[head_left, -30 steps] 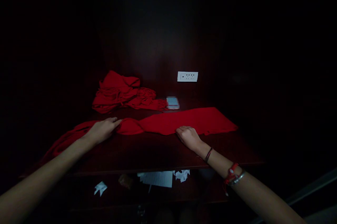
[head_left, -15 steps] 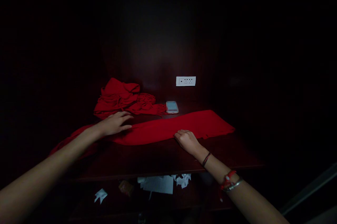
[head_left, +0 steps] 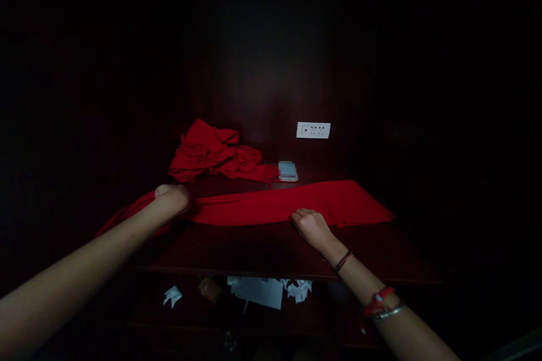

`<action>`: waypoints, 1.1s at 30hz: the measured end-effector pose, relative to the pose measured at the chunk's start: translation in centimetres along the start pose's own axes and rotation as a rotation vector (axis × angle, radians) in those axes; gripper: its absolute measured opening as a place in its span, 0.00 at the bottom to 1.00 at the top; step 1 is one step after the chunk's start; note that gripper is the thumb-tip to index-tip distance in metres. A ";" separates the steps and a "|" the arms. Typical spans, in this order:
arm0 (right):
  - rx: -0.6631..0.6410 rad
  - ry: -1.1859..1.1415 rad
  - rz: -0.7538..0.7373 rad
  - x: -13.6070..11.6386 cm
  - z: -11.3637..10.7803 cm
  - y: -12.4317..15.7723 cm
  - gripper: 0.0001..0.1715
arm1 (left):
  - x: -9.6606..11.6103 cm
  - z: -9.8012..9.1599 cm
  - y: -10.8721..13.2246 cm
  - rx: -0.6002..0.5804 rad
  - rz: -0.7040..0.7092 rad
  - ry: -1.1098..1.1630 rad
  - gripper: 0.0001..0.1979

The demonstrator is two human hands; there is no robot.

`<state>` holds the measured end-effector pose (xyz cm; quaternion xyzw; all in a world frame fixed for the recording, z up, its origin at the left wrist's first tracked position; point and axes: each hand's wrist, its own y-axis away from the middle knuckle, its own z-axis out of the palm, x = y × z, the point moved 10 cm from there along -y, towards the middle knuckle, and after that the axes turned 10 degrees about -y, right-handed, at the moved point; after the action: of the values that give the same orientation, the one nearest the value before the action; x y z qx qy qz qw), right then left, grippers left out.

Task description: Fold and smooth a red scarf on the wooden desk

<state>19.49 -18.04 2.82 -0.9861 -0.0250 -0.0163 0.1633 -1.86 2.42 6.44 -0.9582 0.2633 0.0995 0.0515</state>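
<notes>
A long red cloth lies stretched across a dark wooden table, its left end hanging off the table's left side. My left hand is closed on the cloth near its left part, fingers curled under. My right hand rests on the cloth's near edge around the middle, fingers bent and pressing it down. Bracelets show on my right wrist.
A crumpled red cloth pile sits at the back of the table. Beside it lies a small phone. A white wall socket is on the dark back panel. White papers lie below the table's front edge.
My left hand went from flat on the cloth to closed on it. The cloth now lies straighter and narrower. My right hand has stayed on the near edge.
</notes>
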 end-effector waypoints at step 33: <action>0.002 0.056 -0.068 -2.1 -0.6 0.8 0.12 | 19.0 3.1 -11.3 -0.229 0.372 0.549 0.09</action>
<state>17.48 -19.10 3.00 -0.9837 -0.0537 -0.0494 0.1643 19.48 3.12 -0.16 -0.8845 0.4243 -0.1255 -0.1481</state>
